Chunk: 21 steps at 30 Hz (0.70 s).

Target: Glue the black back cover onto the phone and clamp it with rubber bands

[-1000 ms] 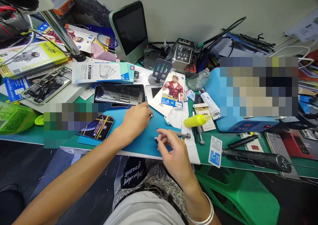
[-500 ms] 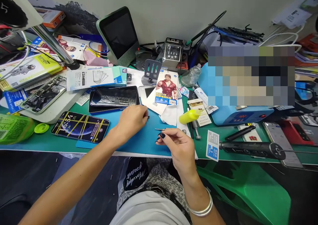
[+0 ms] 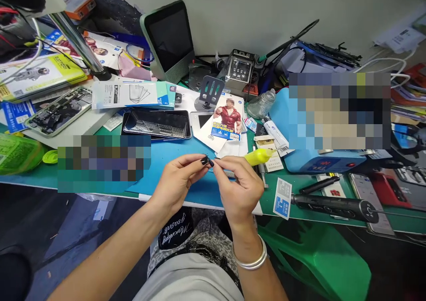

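My left hand (image 3: 178, 179) and my right hand (image 3: 238, 185) meet fingertip to fingertip above the blue mat (image 3: 156, 154). Both are closed in a pinch. Whatever lies between the fingertips is tiny and dark, and it blends with the dark nails. Under the right fingers a slim silver tool (image 3: 226, 173) shows in part; its kind is hidden by the hand. Beyond the hands lies a black phone screen (image 3: 156, 123) on a dark tray. A yellow squeeze bottle (image 3: 260, 156) lies just past my right hand.
At the right edge are a black pen-shaped tool (image 3: 333, 205), a card (image 3: 282, 198) and a blue machine (image 3: 299, 157). An opened phone (image 3: 61, 110) rests at left. Behind stand a metal holder (image 3: 210, 90), a glass jar (image 3: 261, 103) and a monitor (image 3: 169, 39). A green stool (image 3: 333, 256) is below.
My left hand has turned and moved right to meet my right hand, which stays closed over the mat. The view has shifted slightly.
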Each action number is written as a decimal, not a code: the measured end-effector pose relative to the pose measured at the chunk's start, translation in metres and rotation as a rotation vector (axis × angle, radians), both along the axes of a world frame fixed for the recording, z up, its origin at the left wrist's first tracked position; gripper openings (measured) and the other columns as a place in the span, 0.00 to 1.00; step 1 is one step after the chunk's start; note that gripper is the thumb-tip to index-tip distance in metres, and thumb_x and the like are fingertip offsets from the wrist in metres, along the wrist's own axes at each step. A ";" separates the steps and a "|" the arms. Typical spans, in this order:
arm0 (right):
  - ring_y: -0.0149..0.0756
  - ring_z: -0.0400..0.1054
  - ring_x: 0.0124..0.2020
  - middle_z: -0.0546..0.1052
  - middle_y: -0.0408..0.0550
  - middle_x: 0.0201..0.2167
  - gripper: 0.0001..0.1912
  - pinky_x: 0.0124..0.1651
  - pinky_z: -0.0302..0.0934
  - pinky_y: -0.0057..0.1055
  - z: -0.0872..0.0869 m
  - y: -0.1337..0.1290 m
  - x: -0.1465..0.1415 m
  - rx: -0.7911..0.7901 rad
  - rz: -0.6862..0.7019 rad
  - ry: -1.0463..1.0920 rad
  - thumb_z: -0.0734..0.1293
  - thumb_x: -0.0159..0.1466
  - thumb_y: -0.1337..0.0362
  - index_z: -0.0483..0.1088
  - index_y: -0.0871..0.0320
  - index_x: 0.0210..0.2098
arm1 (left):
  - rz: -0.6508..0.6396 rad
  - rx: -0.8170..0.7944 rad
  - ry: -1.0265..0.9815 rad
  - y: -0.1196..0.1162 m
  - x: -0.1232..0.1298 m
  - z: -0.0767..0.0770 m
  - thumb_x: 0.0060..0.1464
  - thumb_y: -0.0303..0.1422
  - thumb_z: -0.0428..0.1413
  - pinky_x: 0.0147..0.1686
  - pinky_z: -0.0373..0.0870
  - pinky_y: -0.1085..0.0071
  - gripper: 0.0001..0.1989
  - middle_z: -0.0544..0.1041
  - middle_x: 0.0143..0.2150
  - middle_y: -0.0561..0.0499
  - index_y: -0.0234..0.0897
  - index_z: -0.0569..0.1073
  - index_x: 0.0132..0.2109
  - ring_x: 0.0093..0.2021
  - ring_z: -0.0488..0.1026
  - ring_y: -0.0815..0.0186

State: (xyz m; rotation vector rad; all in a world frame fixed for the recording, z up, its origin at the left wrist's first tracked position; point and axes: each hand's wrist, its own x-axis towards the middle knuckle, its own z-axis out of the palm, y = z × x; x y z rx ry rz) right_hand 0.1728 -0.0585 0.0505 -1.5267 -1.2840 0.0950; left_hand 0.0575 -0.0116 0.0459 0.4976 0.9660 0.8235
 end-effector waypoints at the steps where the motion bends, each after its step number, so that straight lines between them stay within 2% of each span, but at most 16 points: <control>1: 0.35 0.74 0.32 0.79 0.43 0.30 0.06 0.36 0.70 0.35 -0.001 0.000 -0.001 0.008 -0.002 -0.024 0.69 0.61 0.70 0.76 0.51 0.31 | 0.016 -0.024 -0.028 -0.001 0.001 0.000 0.41 0.31 0.69 0.42 0.76 0.77 0.09 0.82 0.32 0.53 0.36 0.79 0.32 0.36 0.79 0.71; 7: 0.37 0.74 0.32 0.79 0.45 0.32 0.08 0.37 0.70 0.37 -0.009 -0.002 -0.004 0.038 -0.030 -0.157 0.69 0.62 0.71 0.77 0.50 0.35 | 0.042 -0.115 -0.135 -0.006 0.004 0.001 0.45 0.30 0.67 0.41 0.75 0.78 0.06 0.82 0.34 0.51 0.35 0.80 0.33 0.38 0.78 0.70; 11: 0.38 0.75 0.34 0.79 0.45 0.34 0.10 0.38 0.71 0.37 -0.011 -0.004 -0.003 0.037 -0.006 -0.196 0.69 0.62 0.71 0.77 0.49 0.39 | 0.061 -0.160 -0.165 -0.009 0.004 0.004 0.45 0.30 0.66 0.37 0.75 0.77 0.06 0.82 0.33 0.51 0.36 0.80 0.33 0.34 0.77 0.71; 15: 0.39 0.74 0.38 0.78 0.47 0.37 0.14 0.43 0.71 0.39 -0.012 -0.007 -0.002 0.014 0.037 -0.234 0.67 0.63 0.71 0.76 0.48 0.44 | 0.086 -0.204 -0.207 -0.010 0.007 0.007 0.45 0.27 0.65 0.38 0.74 0.77 0.03 0.82 0.33 0.51 0.36 0.80 0.32 0.35 0.77 0.71; 18: 0.38 0.73 0.40 0.77 0.47 0.39 0.16 0.46 0.69 0.39 -0.014 -0.010 0.000 -0.002 0.058 -0.171 0.65 0.63 0.73 0.76 0.48 0.46 | 0.088 -0.235 -0.230 -0.010 0.008 0.008 0.45 0.25 0.64 0.37 0.74 0.78 0.03 0.81 0.32 0.51 0.34 0.80 0.31 0.33 0.77 0.72; 21: 0.38 0.72 0.39 0.77 0.47 0.36 0.12 0.43 0.70 0.37 -0.015 -0.010 0.002 -0.049 0.046 0.051 0.67 0.62 0.72 0.77 0.50 0.41 | 0.079 -0.227 -0.234 -0.011 0.008 0.008 0.44 0.26 0.66 0.37 0.74 0.80 0.03 0.81 0.32 0.51 0.33 0.80 0.30 0.33 0.77 0.73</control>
